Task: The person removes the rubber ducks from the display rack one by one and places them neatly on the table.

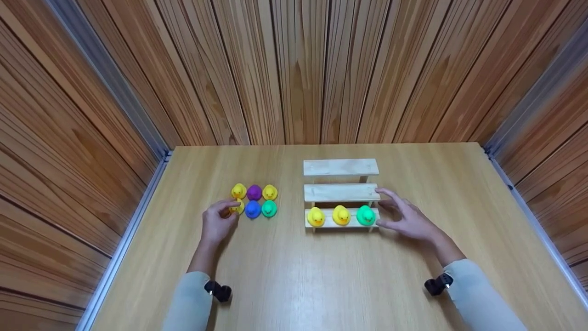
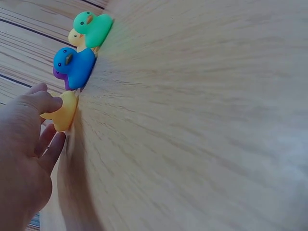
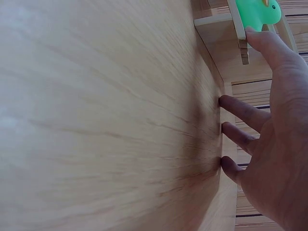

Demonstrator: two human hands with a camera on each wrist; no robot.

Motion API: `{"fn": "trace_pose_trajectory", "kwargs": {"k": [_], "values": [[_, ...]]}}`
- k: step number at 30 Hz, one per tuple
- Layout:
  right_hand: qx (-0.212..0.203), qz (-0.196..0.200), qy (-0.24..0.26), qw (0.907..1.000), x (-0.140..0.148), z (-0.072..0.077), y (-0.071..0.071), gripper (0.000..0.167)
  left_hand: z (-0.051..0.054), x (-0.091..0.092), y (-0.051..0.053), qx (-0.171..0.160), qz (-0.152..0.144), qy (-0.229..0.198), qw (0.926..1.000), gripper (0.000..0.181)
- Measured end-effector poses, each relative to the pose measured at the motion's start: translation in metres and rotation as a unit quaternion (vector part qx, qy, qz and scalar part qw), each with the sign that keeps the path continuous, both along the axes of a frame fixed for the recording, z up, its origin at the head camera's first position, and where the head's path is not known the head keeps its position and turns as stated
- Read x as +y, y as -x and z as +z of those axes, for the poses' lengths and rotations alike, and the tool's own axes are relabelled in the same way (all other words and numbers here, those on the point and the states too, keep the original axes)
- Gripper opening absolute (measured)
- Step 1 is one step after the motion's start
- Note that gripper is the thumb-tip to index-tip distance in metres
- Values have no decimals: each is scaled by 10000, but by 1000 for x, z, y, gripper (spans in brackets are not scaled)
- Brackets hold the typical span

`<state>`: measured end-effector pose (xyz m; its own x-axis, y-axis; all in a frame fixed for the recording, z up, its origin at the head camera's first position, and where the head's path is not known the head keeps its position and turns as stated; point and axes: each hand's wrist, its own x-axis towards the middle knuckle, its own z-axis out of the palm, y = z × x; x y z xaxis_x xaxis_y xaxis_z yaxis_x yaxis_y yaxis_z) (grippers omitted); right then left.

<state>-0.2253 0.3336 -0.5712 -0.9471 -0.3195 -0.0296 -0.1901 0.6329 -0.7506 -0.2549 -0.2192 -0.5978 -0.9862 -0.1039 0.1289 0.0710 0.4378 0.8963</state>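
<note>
My left hand [image 1: 220, 221] pinches a yellow duck [image 1: 237, 207] at the front left of a small group of ducks; in the left wrist view the thumb lies over that duck [image 2: 66, 114], beside a blue duck [image 2: 79, 67]. At the right end of a pale three-tier wooden rack [image 1: 341, 193], my right hand [image 1: 409, 220] is spread, holding nothing. Its thumb touches the lowest shelf's end in the right wrist view, near a green duck [image 3: 252, 13], and the other fingertips rest on the table. Two yellow ducks [image 1: 316, 217] [image 1: 341, 215] share that shelf with the green one [image 1: 366, 215].
Behind and right of the held duck stand yellow [image 1: 238, 191], purple [image 1: 254, 192], another yellow [image 1: 269, 192], blue [image 1: 252, 209] and green [image 1: 268, 208] ducks. Wood-panelled walls [image 1: 298, 73] and metal rails [image 1: 528, 197] border the table [image 1: 285, 285].
</note>
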Motion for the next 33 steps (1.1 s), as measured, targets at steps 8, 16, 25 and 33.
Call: {"fn": "trace_pose_trajectory", "kwargs": {"k": [8,16,25,33], "values": [[90,59,159,9998,-1,-1,1,91,1,-1,0,167,-24,-79,9998,25],[123,59,133,9998,0,-1,2,92,13,1,-3,-176,-66,-159,9997,32],[48,63,75,9999,2,-1,2,90,25,21,-13,189,-218,345,9990,37],[-40,67,93,9999,2,0,1,89,31,42,-22,440,-264,502,9974,51]]}}
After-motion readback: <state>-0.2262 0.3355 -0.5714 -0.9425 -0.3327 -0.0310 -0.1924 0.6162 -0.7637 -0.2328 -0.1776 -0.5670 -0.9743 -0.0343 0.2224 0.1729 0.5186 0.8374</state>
